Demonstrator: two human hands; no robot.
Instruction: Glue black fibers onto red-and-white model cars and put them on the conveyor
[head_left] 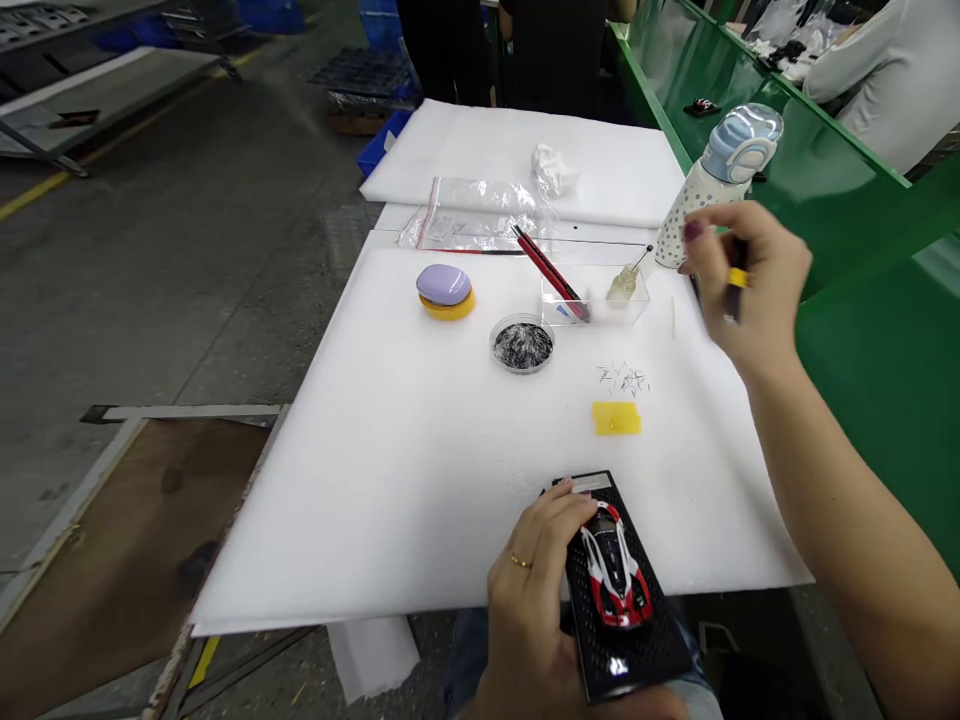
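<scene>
My left hand (536, 580) grips the left edge of a black display base (637, 650) at the near edge of the white foam sheet (390, 480). A small red and white model car (619, 575) sits on that base. My right hand (750, 285) is raised at the right, fingers closed round a thin dark tool with a yellow band (737, 280), close to a dotted bottle with a blue cap (720, 180). Several tiny dark parts (622, 378) lie scattered on the foam below that hand, next to a yellow pad (616, 418).
A round dish of dark small parts (522, 345), a purple and yellow case (445, 291), a clear tray (600, 310) holding a red and black tool (547, 268) and a small glue bottle (624, 284), and a plastic bag (480, 215) lie further back. A green bench (862, 330) runs along the right. Another person's sleeve (885, 70) shows at top right.
</scene>
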